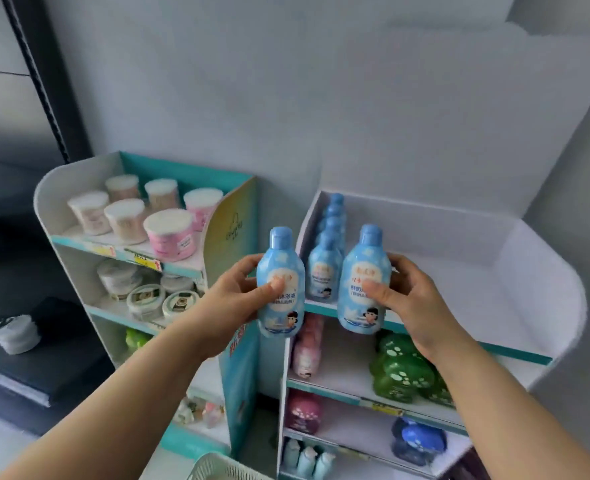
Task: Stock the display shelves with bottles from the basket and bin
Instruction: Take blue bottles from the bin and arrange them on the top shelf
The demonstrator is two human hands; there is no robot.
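My left hand (pixel 241 289) grips a light blue bottle (pixel 280 271) upright, just left of the right display stand. My right hand (pixel 408 292) holds a second, matching blue bottle (pixel 364 265) at the front edge of that stand's top shelf (pixel 477 271). A row of several identical blue bottles (pixel 324 268) lines the left side of the top shelf, running back to the rear wall. The rim of a white basket (pixel 214 467) shows at the bottom edge.
Lower shelves of the right stand carry pink bottles (pixel 307 344), green containers (pixel 401 368), and blue ones (pixel 418 441). A left stand (pixel 231 216) holds cotton-swab tubs (pixel 170 233) and round jars (pixel 146 296). A dark counter (pixel 20 341) lies far left.
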